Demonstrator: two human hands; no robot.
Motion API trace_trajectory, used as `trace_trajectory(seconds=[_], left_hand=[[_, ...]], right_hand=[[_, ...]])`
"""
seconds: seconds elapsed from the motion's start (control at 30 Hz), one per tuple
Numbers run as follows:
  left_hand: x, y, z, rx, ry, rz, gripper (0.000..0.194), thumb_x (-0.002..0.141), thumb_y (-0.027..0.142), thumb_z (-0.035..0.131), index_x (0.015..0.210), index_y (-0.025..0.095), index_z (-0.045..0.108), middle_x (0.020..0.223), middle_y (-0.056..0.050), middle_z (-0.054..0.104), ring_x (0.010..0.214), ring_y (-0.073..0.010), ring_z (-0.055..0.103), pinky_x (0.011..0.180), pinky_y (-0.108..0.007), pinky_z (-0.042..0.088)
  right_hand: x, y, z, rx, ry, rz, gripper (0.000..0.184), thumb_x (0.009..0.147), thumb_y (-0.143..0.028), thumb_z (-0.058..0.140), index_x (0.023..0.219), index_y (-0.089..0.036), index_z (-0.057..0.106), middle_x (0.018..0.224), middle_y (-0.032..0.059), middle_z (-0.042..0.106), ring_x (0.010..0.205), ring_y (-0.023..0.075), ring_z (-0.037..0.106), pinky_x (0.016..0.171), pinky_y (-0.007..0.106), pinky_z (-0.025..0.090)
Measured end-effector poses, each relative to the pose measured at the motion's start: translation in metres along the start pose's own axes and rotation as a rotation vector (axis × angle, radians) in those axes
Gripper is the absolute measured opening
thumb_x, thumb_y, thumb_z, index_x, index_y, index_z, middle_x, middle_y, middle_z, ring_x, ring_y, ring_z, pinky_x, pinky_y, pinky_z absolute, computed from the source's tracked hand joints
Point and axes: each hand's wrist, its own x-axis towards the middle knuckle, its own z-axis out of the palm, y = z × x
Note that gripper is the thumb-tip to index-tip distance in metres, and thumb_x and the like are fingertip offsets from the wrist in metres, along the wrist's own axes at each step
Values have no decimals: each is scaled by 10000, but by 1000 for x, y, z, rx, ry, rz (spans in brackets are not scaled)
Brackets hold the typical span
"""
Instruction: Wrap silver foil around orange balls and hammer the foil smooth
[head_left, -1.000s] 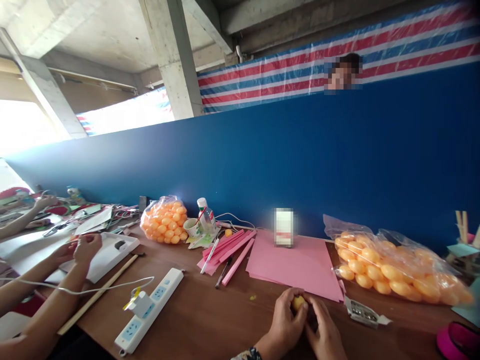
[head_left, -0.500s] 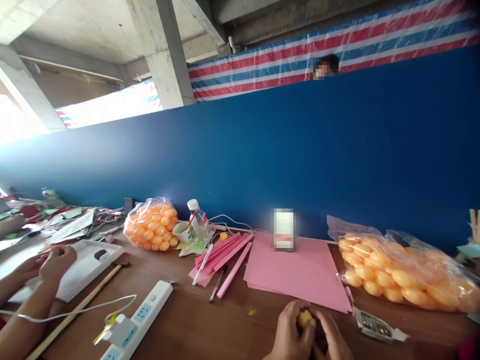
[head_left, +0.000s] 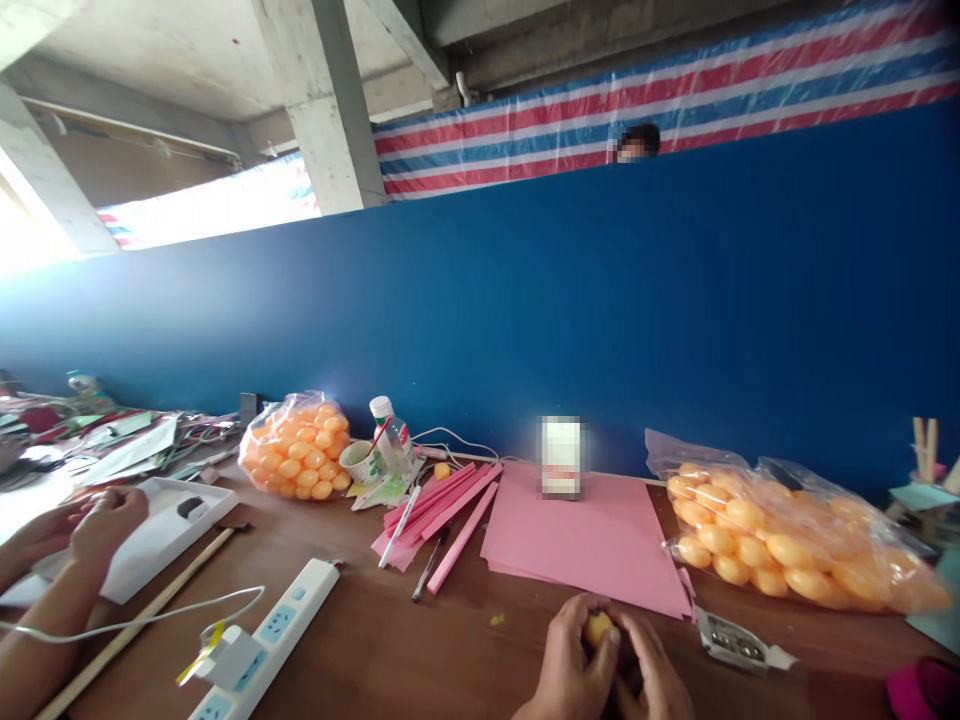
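Observation:
My left hand (head_left: 566, 655) is curled around a small, rounded yellow lump (head_left: 599, 627), its thumb pressed against the front. From the other side my right hand (head_left: 651, 668) closes in, fingers bent against the same lump. Most of the lump is hidden by fingers, and its exact kind cannot be made out. Both hands are just above the brown table (head_left: 420, 660), in front of a stack of pink paper sheets (head_left: 585, 545). Right of my hands lies an opened small packet (head_left: 735, 640) with round shiny pieces inside.
Clear bags of orange plastic balls stand at left (head_left: 300, 450) and right (head_left: 780, 540). Pink strips (head_left: 442, 500), pens, a paper cup (head_left: 360, 463) and a bottle (head_left: 390, 435) lie between. A power strip (head_left: 274, 640), a hammer (head_left: 150, 615) and a co-worker's hands (head_left: 105, 525) are at left.
The view has swung right and slightly shifted, so the table items sit further left. My hands stay together around the yellow lump. The head behind the partition has sunk lower.

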Motion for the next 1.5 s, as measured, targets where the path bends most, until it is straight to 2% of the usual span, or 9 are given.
trace_trajectory(seconds=[0.13, 0.27, 0.33, 0.57, 0.7, 0.87, 1.1, 1.3, 1.5], left_hand=[[-2, -3, -1, -25, -7, 4, 270, 745, 168, 537, 1007, 160, 600, 980, -86, 652, 928, -209, 589, 873, -319, 447], [-2, -7, -3, -10, -11, -2, 513, 681, 145, 605, 1185, 143, 511, 1193, -123, 565, 1112, -248, 508, 988, -354, 369], [-1, -10, -3, -28, -19, -18, 545, 675, 144, 614, 1207, 144, 500, 1220, -126, 551, 1140, -252, 493, 1005, -356, 356], [2, -13, -1, -145, -31, -99, 430, 719, 182, 591, 1148, 164, 570, 1149, -101, 622, 1081, -239, 554, 963, -341, 413], [2, -8, -3, -152, -49, -102, 387, 739, 213, 583, 1123, 161, 590, 1126, -99, 639, 1063, -236, 568, 951, -339, 425], [1, -3, -4, -128, -55, -96, 385, 733, 226, 593, 1113, 160, 598, 1117, -96, 645, 1060, -242, 569, 955, -349, 421], [3, -1, -4, -133, -32, -103, 431, 692, 158, 606, 1123, 160, 581, 1134, -100, 630, 1086, -242, 551, 966, -355, 414], [2, -6, -3, -290, -65, -102, 448, 711, 227, 631, 1145, 155, 543, 1116, -132, 619, 1018, -244, 589, 872, -338, 484], [3, -8, -1, -236, -4, -89, 405, 685, 259, 664, 1072, 165, 589, 1036, -110, 633, 955, -226, 606, 822, -309, 501]], right_hand=[[2, -6, -2, 37, 56, -10, 388, 799, -182, 465, 1182, -217, 412, 1097, 117, 589, 991, 247, 607, 788, 339, 541], [8, -18, -6, 102, 69, 68, 345, 806, -189, 466, 1149, -219, 446, 1093, 104, 589, 995, 236, 600, 810, 339, 531], [11, -23, -9, 124, 69, 100, 339, 801, -182, 471, 1137, -217, 458, 1090, 102, 588, 1001, 235, 593, 826, 346, 522], [17, -36, -16, 188, 27, 192, 291, 802, -163, 468, 1090, -203, 484, 1047, 98, 602, 958, 210, 602, 808, 309, 519], [16, -35, -14, 167, 57, 194, 317, 790, -160, 478, 1103, -200, 487, 1060, 94, 608, 964, 210, 606, 807, 302, 521], [14, -30, -9, 151, 98, 146, 378, 773, -123, 464, 1143, -198, 487, 1108, 91, 594, 1033, 215, 579, 868, 320, 497], [15, -34, -12, 179, 85, 165, 335, 792, -154, 465, 1123, -192, 502, 1088, 100, 605, 1016, 223, 589, 860, 327, 504], [15, -32, -13, 219, 77, 233, 330, 808, -191, 476, 1138, -187, 467, 1098, 112, 598, 1013, 222, 592, 847, 321, 512], [16, -34, -14, 218, 101, 208, 319, 797, -175, 485, 1115, -194, 494, 1070, 100, 612, 990, 216, 601, 832, 304, 516]])
